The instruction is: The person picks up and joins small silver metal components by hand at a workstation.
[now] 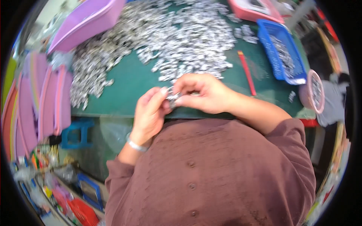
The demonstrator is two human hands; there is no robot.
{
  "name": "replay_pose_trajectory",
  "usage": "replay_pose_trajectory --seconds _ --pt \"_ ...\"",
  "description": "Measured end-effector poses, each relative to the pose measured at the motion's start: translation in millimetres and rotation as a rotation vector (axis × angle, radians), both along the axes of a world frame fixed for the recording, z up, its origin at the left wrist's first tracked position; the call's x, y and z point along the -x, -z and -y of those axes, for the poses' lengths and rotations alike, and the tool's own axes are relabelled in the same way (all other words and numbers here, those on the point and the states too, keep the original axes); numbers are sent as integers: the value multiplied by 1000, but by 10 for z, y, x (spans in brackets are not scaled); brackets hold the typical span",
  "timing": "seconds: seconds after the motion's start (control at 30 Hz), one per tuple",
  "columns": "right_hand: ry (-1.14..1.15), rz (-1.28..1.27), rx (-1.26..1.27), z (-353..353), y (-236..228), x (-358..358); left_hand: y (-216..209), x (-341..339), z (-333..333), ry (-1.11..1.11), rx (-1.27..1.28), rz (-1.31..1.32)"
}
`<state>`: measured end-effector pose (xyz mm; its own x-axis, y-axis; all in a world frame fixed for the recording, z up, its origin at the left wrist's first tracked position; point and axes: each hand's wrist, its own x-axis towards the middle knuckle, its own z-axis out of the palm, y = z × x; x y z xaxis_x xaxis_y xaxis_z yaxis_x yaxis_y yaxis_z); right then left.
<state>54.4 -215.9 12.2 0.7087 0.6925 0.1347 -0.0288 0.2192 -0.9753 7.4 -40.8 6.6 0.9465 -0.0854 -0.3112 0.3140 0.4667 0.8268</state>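
Observation:
Close to the table's near edge, my left hand [151, 107] and my right hand [203, 92] meet in front of my body. Both pinch a small silvery metal part [173, 97] between thumb and fingers; its exact kind is too small and blurred to tell. Just beyond my fingers spreads a large heap of similar small silvery metal parts [188, 41] across the green table top [124, 79]. A bracelet circles my left wrist. To the right of my right hand lies a red stick-like tool [247, 73] with an orange end.
A purple bin [88, 24] stands at the far left. On the right are a blue basket [277, 51] holding metal parts, a pink tray [256, 11] and a pink round container [312, 92]. Purple padded pieces [45, 100] hang left. Under the table is a blue stool [76, 134].

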Motion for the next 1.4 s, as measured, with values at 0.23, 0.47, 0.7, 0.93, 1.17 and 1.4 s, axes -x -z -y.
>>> replay_pose_trajectory --seconds 0.23,0.47,0.7,0.93,1.17,1.4 --pt "696 849 577 1245 -475 -80 36 -6 -48 -36 -299 241" --pt "1639 785 1545 2985 -868 529 95 -96 -174 -45 -378 261" --pt "1574 465 1870 3717 -776 660 82 -121 -193 -55 -409 280" --pt "1274 741 1113 2441 -824 178 103 -46 -307 -89 -542 304" --pt "264 1111 795 681 -368 -76 52 132 -322 -107 -561 255" --pt "-84 1251 754 -184 -19 -69 139 284 -353 -93 -602 249"
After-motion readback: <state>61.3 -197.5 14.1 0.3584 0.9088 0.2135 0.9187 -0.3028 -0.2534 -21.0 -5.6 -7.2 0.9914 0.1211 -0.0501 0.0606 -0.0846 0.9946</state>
